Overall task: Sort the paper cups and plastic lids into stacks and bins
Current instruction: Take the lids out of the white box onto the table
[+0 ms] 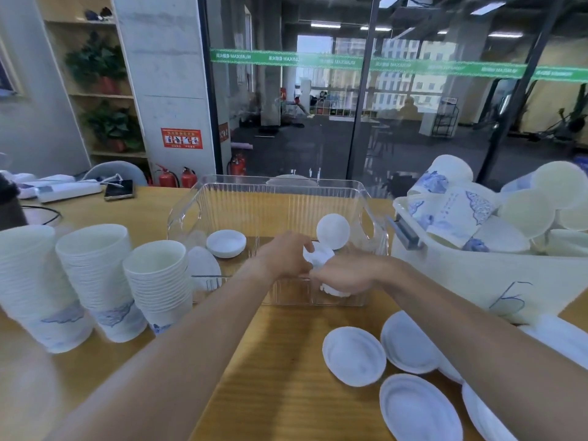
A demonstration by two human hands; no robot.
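Both my hands meet above the clear plastic bin (222, 198) at the table's middle. My left hand (286, 254) and my right hand (346, 275) together grip a small stack of white lids (318, 254); part of the stack shows below my right hand. Inside the bin lie a white lid (226, 243), another lid (333, 231) leaning on the right wall, and one (203, 268) at the left front. Three stacks of paper cups (95, 275) stand on the left. Several loose lids (353, 354) lie on the wood near me.
A white tub (461, 275) heaped with mixed paper cups and lids stands at the right. A phone (118, 190), a power strip and cables lie at the far left of the table. A glass wall runs behind the table.
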